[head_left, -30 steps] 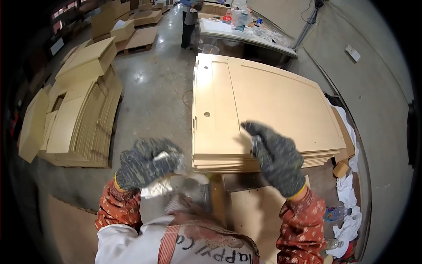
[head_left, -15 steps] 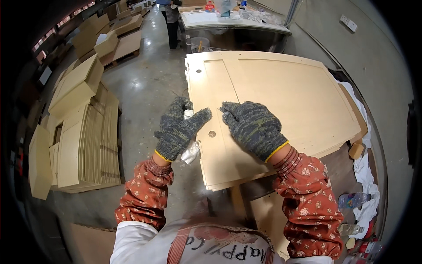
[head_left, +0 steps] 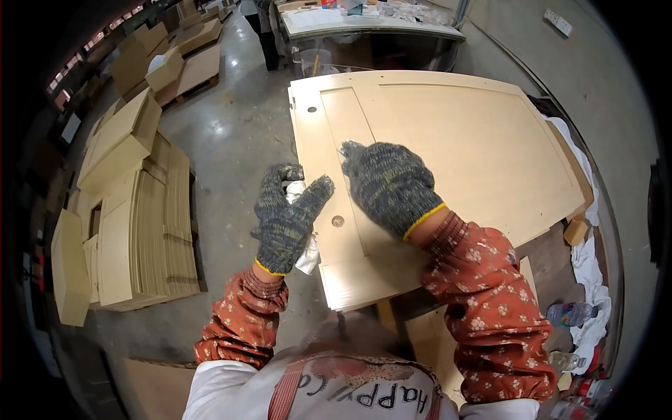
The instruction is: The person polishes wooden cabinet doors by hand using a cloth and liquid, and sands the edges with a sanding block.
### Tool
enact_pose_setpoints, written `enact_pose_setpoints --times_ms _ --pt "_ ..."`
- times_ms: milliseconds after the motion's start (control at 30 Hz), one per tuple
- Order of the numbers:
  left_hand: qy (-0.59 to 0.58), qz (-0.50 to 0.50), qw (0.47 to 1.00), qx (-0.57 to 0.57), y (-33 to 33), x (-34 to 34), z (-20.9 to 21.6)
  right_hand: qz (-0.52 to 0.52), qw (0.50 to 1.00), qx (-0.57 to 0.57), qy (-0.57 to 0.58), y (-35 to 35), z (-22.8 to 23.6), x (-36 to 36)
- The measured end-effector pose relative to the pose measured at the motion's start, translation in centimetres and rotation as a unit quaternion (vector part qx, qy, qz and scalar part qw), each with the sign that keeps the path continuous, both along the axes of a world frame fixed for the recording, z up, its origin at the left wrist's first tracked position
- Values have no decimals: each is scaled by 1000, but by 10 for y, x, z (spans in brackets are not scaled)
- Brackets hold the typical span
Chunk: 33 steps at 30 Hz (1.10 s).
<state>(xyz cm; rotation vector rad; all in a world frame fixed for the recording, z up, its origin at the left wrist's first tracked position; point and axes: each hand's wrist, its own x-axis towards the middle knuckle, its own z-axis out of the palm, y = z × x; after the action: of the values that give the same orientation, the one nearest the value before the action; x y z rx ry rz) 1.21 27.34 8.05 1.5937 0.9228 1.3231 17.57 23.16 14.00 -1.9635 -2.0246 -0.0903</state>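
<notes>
A pale cream panel (head_left: 483, 154) with recessed, framed sections lies in front of me on top of others, with two round holes near its left edge. At that edge, my left hand (head_left: 283, 224), in a dark grey knitted glove, is closed around a crumpled white cloth (head_left: 306, 262), its thumb over the panel's top. My right hand (head_left: 390, 185), gloved alike, rests on the panel face along the groove of the narrow left section. Its fingers are curled together, and whatever they pinch is hidden.
Stacked cream panels (head_left: 143, 245) stand on the floor at left. Beyond the workpiece is a cluttered white-topped table (head_left: 371, 26), with a person (head_left: 264, 35) standing left of it. Plastic bottles (head_left: 570, 315) and white fabric (head_left: 591, 276) lie along the wall at right.
My right hand has moved a little away from me and left along the groove, its fingers now pointing further up the panel. The left hand stays at the edge with the cloth.
</notes>
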Motion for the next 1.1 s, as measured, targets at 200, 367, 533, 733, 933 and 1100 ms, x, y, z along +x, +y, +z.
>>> enact_pose_setpoints --times_ms 200,367,533,733,933,1100 --pt "-74 -56 991 -100 -5 -1 0 -24 999 -36 -15 1 3 -2" --pt "-90 -58 992 -73 -5 0 -1 -13 998 -17 -51 1 1 -1" --pt "-50 -38 996 -60 -4 0 -1 1 998 -59 -33 5 1 5" --pt "-82 -50 990 -100 -6 0 -2 29 998 -8 -62 3 5 4" --pt "-67 -39 994 -79 -7 0 -2 24 995 -80 -62 2 6 7" --pt "-67 -48 994 -69 -9 0 0 26 996 -81 -36 1 6 13"
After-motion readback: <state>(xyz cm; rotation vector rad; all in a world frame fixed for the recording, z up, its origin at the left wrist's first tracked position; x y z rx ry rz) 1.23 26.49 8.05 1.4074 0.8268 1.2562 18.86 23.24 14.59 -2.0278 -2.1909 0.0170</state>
